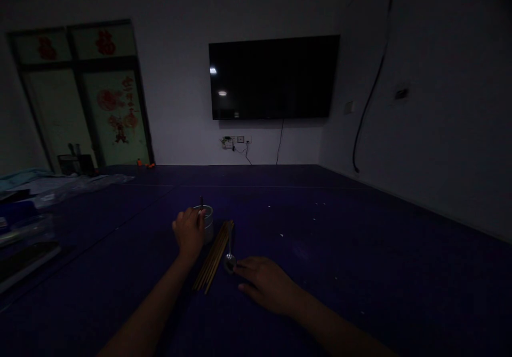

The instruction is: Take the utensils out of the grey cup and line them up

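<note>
My left hand [189,233] is closed by the rim of a clear cup [208,224], its fingers pinching a thin, dark utensil handle [201,202] that points upward. The lower end of that handle is hidden by the hand and cup. A bundle of brown chopsticks [213,261] lies slanted on the dark blue surface, just right of the cup. Beside the chopsticks is a metal spoon [230,262], bowl toward me and handle pointing away. My right hand [266,282] reaches in from the right with fingers stretched out, the fingertips at the spoon's bowl and the thumb apart.
Small white scraps [281,235] dot the blue surface [320,314] on the right. Clear plastic wrapping [80,187] and a tray-like object [30,264] lie at the left. Small orange things [149,165] sit near the door; a television [274,79] hangs on the far wall.
</note>
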`<state>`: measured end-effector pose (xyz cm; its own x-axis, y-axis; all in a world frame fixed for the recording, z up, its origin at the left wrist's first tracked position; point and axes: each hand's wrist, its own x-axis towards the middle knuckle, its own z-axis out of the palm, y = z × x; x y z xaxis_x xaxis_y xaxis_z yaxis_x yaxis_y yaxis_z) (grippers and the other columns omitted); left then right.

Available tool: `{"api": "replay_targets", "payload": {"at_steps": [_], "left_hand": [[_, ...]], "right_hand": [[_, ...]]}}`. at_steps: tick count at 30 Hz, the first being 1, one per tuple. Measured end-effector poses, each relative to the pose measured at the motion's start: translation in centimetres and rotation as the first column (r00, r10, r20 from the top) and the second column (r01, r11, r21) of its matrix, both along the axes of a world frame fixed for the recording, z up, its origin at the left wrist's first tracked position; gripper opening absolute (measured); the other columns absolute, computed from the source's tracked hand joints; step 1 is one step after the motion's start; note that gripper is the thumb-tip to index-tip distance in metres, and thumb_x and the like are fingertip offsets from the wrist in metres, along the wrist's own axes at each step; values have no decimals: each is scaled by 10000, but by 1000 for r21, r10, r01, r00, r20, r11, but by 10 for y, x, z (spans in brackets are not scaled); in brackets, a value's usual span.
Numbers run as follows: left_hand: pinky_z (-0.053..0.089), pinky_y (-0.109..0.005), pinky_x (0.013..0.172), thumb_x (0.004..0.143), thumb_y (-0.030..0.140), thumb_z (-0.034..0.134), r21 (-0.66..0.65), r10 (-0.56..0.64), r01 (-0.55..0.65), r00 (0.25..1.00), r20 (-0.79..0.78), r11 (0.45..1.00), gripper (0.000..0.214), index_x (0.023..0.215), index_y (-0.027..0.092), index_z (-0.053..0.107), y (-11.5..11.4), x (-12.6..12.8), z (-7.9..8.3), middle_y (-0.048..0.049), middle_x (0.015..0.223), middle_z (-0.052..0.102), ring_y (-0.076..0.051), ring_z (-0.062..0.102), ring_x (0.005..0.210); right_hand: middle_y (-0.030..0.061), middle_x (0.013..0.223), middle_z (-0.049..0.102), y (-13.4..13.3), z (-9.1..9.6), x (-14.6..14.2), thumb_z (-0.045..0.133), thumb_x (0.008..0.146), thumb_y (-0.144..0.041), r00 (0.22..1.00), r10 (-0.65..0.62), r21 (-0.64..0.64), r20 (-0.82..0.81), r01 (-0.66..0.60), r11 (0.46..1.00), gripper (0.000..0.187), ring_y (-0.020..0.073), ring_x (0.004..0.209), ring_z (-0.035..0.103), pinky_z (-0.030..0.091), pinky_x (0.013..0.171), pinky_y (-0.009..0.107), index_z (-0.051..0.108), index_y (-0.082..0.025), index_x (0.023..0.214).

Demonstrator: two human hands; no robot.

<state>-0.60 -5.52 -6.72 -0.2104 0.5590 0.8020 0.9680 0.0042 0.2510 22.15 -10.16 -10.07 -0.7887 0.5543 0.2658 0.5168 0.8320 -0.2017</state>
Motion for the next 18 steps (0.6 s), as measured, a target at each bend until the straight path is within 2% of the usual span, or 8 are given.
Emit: {"api": "replay_targets", "payload": {"at_steps": [8,18], "left_hand": [[314,-311,689,944,358,324,120,-54,41,993,105,992,361,873,195,638,0,-4,2,-53,824,625,-221,526,836],[319,-322,703,959,403,280,344,-110,80,992,68,935,440,916,171,652,-6,-3,8,-64,815,632,-209,520,791]], "right_hand": [[66,1278,565,0,0,0,471,892,-307,1000,12,11,-10,-12,1000,408,222,1165,503,374,981,372,501,-230,1291],[69,1282,562,1,-1,0,471,892,-300,1000,9,-9,2,-9,1000,412,217,1165,502,356,990,363,491,-233,1298]]}}
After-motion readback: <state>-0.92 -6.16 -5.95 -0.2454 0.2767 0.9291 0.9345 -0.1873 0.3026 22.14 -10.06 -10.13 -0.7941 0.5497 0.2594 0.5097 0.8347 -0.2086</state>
